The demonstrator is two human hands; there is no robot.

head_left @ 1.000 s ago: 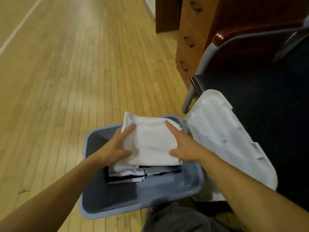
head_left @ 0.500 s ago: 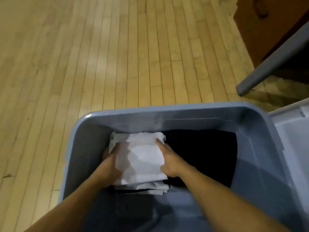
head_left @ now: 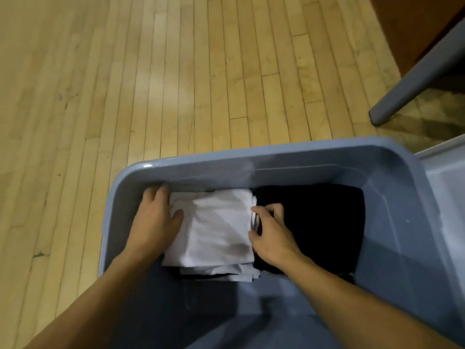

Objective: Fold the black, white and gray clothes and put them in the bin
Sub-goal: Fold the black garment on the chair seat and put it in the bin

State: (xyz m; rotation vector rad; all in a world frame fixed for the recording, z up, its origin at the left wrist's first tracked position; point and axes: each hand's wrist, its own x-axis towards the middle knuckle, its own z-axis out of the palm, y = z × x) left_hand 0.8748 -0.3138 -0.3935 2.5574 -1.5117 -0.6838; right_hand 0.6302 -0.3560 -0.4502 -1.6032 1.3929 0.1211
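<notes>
A blue-grey plastic bin (head_left: 251, 159) stands on the floor below me. Inside it, on the left, lies a stack of folded clothes (head_left: 214, 227) with a white piece on top and darker layers showing at its near edge. Folded black clothes (head_left: 314, 222) fill the right part of the bin. My left hand (head_left: 156, 222) rests against the stack's left side, fingers straight toward the bin's far wall, thumb on the white cloth. My right hand (head_left: 271, 235) grips the stack's right edge with curled fingers, between the white and the black clothes.
Light wooden floorboards (head_left: 176, 84) spread beyond the bin. A grey chair leg (head_left: 415, 79) slants down at the upper right, with brown furniture (head_left: 415, 21) behind it. The pale bin lid (head_left: 450, 185) lies against the bin's right side.
The stack went from above the bin's rim down to its bottom and now sits nearer the far wall. My left hand's fingers have come out from under it and lie straight.
</notes>
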